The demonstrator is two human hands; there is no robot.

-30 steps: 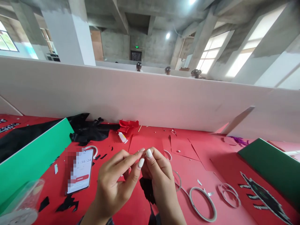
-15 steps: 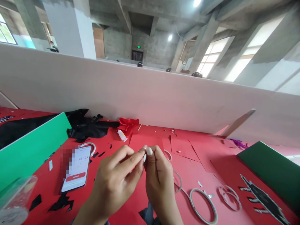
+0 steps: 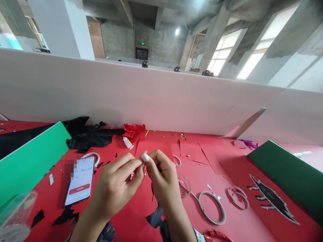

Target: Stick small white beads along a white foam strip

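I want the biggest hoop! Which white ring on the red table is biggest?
The white ring lying just right of the right hand; all the others are clearly smaller.

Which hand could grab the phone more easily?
Probably the left hand: it is nearer the phone, which lies face up to its left. The right hand sits farther over, fingertips pinched against the left's.

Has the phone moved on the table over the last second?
No. The phone lies with its top corner right beside the white ring, as before; its shift in the picture comes from the camera.
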